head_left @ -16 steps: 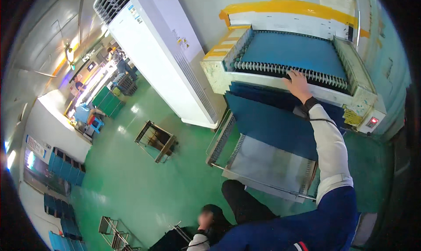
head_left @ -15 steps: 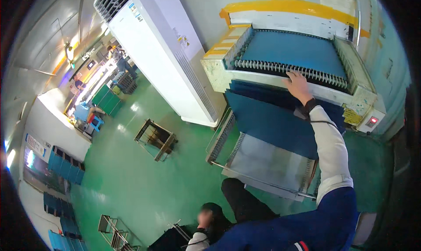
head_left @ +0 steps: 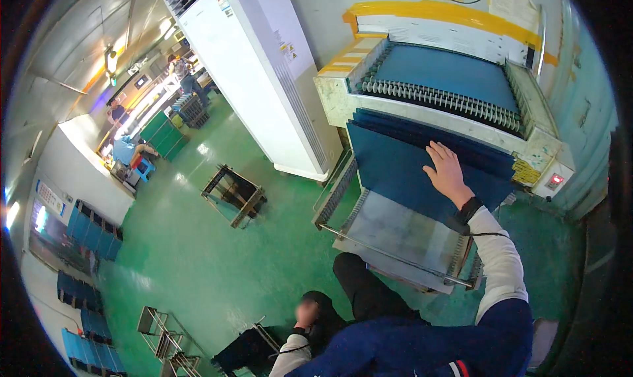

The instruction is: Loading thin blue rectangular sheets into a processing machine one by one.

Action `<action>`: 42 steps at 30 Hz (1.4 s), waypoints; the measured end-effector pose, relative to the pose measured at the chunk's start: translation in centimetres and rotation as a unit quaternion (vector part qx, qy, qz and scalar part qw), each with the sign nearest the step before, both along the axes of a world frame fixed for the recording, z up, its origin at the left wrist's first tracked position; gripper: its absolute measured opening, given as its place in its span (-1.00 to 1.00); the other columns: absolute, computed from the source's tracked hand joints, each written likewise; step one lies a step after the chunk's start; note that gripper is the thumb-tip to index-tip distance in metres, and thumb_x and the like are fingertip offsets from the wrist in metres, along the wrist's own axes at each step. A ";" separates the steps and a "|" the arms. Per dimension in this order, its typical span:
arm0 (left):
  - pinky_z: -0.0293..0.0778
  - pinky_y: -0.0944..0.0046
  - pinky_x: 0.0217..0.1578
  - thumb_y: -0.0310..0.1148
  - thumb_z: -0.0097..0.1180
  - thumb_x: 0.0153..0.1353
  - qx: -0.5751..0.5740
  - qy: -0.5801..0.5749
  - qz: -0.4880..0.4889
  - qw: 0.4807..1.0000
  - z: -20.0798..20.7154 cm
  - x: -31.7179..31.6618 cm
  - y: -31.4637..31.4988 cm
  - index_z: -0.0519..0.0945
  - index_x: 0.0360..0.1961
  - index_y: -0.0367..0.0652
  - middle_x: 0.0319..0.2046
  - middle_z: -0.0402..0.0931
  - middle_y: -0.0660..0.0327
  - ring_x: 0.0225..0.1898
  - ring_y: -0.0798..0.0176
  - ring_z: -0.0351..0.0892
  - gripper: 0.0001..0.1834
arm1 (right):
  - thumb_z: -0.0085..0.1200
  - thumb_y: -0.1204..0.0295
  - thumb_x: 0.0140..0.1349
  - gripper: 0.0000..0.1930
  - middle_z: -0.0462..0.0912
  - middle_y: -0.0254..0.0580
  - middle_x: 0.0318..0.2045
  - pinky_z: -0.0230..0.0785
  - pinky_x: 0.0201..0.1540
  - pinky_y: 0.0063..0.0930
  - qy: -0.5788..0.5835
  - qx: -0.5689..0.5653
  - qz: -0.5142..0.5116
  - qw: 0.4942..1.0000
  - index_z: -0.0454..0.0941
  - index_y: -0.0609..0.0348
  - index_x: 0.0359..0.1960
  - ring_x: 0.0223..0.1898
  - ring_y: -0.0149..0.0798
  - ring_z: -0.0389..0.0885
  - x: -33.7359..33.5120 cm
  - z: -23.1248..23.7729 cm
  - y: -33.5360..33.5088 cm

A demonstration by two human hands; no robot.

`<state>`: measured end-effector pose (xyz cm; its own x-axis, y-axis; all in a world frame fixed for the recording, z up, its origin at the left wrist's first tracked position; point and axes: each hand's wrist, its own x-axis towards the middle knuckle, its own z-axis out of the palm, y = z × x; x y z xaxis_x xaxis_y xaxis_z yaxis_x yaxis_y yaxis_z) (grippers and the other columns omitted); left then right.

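- Blue panels [head_left: 394, 169] lean in a row above the metal rack [head_left: 334, 194], below the front of the roller machine [head_left: 334, 100].
- Right hand [head_left: 446, 171], open with fingers extended, is at the front panel; contact cannot be told.
- Left hand [head_left: 307, 313], blurred, is beside a knee [head_left: 324, 308]; its grip cannot be told.

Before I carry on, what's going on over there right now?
The person's right hand is open, fingers extended, over the front of the dark blue panels grouped in the metal rack; whether it touches them is hard to tell. Just behind, a blue panel lies in the roller machine, whose switch glows red. The left hand is low by the person's legs, too blurred to judge its grip.
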<state>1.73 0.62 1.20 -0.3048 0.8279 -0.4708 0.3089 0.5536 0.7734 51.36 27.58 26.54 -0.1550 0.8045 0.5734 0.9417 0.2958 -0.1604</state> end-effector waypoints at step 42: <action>0.46 0.35 -0.55 -0.24 0.12 0.21 -0.006 -0.032 0.033 0.999 -3.2 -1.3 -1.0 0.59 -0.36 -0.25 -0.52 0.60 0.23 -0.58 0.38 0.54 -0.74 | 0.35 0.21 -0.25 -0.49 0.63 0.17 -0.22 0.48 -0.06 -0.17 0.030 -0.324 -0.101 0.940 0.61 0.38 -0.30 -0.14 0.08 0.61 2.7 0.4 9.3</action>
